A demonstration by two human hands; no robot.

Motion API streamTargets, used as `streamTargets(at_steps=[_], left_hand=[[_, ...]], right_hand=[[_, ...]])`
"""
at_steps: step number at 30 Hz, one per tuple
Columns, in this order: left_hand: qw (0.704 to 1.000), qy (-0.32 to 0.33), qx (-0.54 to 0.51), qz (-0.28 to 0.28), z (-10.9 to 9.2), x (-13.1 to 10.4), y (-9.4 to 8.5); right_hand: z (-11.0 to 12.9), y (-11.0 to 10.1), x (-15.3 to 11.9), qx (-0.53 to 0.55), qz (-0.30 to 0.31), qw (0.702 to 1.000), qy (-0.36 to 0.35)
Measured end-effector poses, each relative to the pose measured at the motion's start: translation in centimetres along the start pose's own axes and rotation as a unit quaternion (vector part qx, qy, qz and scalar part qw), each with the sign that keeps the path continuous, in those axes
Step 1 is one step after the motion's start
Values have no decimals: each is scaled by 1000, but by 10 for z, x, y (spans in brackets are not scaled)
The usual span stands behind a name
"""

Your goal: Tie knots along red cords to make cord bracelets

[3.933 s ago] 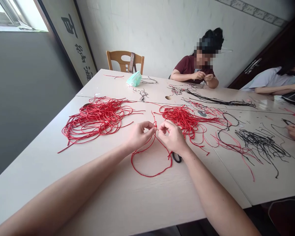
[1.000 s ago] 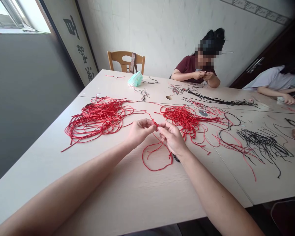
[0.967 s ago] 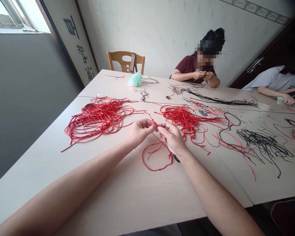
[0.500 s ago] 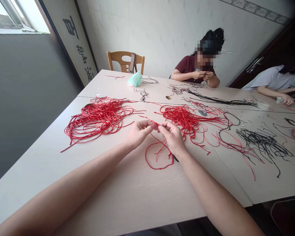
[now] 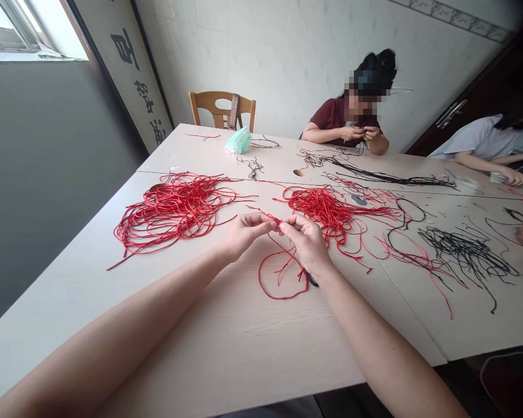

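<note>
Between my two hands, fingertips nearly touching, is a small knotted part of a red cord (image 5: 261,286). My left hand (image 5: 249,233) pinches it from the left, my right hand (image 5: 304,239) from the right. The rest of the cord hangs down and lies in a loop on the table below, with short ends beside it. A pile of loose red cords (image 5: 174,212) lies to the left of my hands. Just behind my right hand is a heap of braided red cords (image 5: 320,206). Something black shows partly beneath my right wrist.
On the table (image 5: 226,348), black cords (image 5: 462,247) lie at the right and a black bundle (image 5: 387,174) farther back. A green-white packet (image 5: 239,140) stands near an empty chair (image 5: 222,107). People sit across and at the right.
My hands hold nearly the same pose on the red cord. The loop beneath has shifted very slightly. Across the table, the person's hands have moved a little.
</note>
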State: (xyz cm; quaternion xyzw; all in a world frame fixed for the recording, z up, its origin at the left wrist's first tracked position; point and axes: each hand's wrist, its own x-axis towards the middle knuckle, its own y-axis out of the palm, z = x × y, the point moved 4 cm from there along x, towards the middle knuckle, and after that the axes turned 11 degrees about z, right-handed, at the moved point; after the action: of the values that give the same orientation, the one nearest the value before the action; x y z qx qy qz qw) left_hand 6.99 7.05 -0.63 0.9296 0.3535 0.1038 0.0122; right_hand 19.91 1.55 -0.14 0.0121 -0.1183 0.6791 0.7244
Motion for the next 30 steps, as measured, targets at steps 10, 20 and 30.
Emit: streamTargets(at_steps=[10, 20, 30], left_hand=[[999, 9, 52, -1, 5, 2, -3], [982, 42, 181, -33, -4, 0, -4], [974, 42, 219, -35, -7, -2, 1]], right_hand=[[3, 2, -1, -38, 17, 999, -18], [-11, 4, 1, 197, 80, 970, 116], [-5, 2, 0, 49, 5, 998, 31]])
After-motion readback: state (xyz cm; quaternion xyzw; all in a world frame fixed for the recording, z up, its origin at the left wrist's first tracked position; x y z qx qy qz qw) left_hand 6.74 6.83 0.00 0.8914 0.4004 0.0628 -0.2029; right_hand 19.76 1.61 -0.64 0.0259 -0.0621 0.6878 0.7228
